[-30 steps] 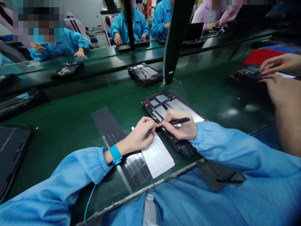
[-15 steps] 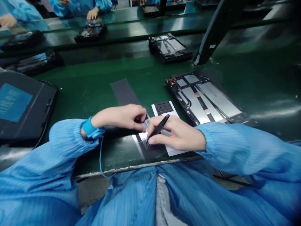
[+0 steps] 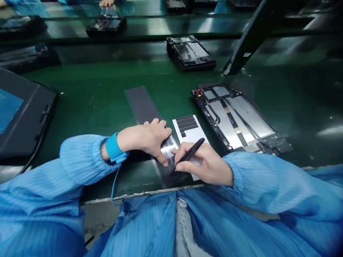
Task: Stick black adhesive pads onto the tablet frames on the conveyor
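My left hand (image 3: 150, 139) lies with its fingers spread on a long, dark, see-through strip sheet (image 3: 141, 103), thumb pointing down toward the near end. A blue wrist strap (image 3: 115, 148) with a thin cord is round that wrist. My right hand (image 3: 205, 162) grips black tweezers (image 3: 191, 150), their tip down at the shiny near part of the sheet. Whether anything is in the tip is too small to tell. Under and behind my right hand is a white card (image 3: 194, 134) bearing several black strips; its lower part is partly covered.
To the right lies an opened tablet-like device (image 3: 238, 117) with silver panels. Another device (image 3: 190, 51) sits farther back beside a slanted black post (image 3: 249, 39). A dark grey case (image 3: 24, 110) stands at left. Across the bench a co-worker's hand (image 3: 107, 3) shows.
My left hand has opened from a pinch and spread over the strip sheet. My right hand, still holding the tweezers, has shifted slightly nearer to me. The view has tilted down a little.
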`<state>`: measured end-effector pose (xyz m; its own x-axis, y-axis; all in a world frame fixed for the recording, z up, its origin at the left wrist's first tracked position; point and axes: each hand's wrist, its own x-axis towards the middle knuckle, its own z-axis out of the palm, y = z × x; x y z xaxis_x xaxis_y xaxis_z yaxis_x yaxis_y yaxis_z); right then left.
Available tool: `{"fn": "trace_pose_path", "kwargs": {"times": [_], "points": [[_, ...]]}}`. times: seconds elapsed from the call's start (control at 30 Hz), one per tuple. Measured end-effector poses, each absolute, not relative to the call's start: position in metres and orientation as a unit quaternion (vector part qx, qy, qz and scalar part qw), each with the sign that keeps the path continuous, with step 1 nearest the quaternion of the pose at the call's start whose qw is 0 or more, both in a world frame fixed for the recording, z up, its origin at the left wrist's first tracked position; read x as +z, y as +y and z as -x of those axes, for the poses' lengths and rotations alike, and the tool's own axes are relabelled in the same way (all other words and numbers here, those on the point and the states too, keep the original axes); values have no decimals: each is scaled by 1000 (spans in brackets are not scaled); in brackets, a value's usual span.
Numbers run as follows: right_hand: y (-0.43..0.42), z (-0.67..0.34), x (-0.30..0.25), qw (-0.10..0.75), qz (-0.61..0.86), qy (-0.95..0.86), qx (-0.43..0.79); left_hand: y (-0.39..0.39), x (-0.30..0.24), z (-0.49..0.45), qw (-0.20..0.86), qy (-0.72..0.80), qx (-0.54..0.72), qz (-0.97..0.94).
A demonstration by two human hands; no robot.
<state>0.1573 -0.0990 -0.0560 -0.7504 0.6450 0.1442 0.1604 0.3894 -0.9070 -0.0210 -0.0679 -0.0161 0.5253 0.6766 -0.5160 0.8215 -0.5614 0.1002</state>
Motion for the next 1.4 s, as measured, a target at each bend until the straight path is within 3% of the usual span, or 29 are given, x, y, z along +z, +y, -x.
{"fn": "trace_pose_path", "kwargs": {"times": [0.27, 0.43, 0.6, 0.7, 0.9, 1.4], "points": [[-95, -168, -25, 344, 286, -746, 493, -67, -28, 28, 155, 438, -176, -868], [-49, -211, 13, 431, 365, -736, 373, -60, -24, 28, 217, 453, -67, -862], [4, -228, -14, 330, 393, -734, 445, -47, -31, -15, 202, 441, 252, -838], [15, -218, -33, 265, 402, -716, 505, -44, -50, -35, 179, 365, 338, -848], [13, -209, -39, 271, 432, -716, 477, -48, -70, -35, 178, 327, 329, -868], [13, -210, -42, 308, 455, -730, 407, -58, -62, -33, 156, 298, 255, -907]]}}
